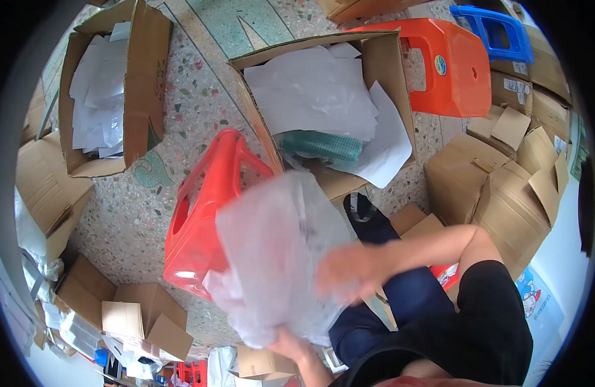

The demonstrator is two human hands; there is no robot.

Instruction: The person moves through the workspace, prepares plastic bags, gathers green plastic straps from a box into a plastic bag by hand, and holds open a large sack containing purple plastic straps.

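A translucent white plastic bag (278, 238), blurred by motion, is spread in front of my body above the red stool. My left hand (290, 345) grips the bag at its lower edge, and its fingertips are partly hidden by the plastic. Over the bag's right side is my right hand (349, 271), too smeared to show its fingers. Under and left of the bag, a red plastic stool (197, 232) lies tilted on its side. Beyond the bag stands an open cardboard box (406, 71) holding white sheets (310, 90) and a green mesh-patterned roll (323, 146).
Another open box (146, 77) with white sheets stands at upper left. An orange-red stool (452, 71) and a blue stool (497, 35) are at upper right. Cardboard boxes (465, 171) pile up on the right; an open carton (155, 309) lies at lower left. Speckled floor (130, 226) shows between.
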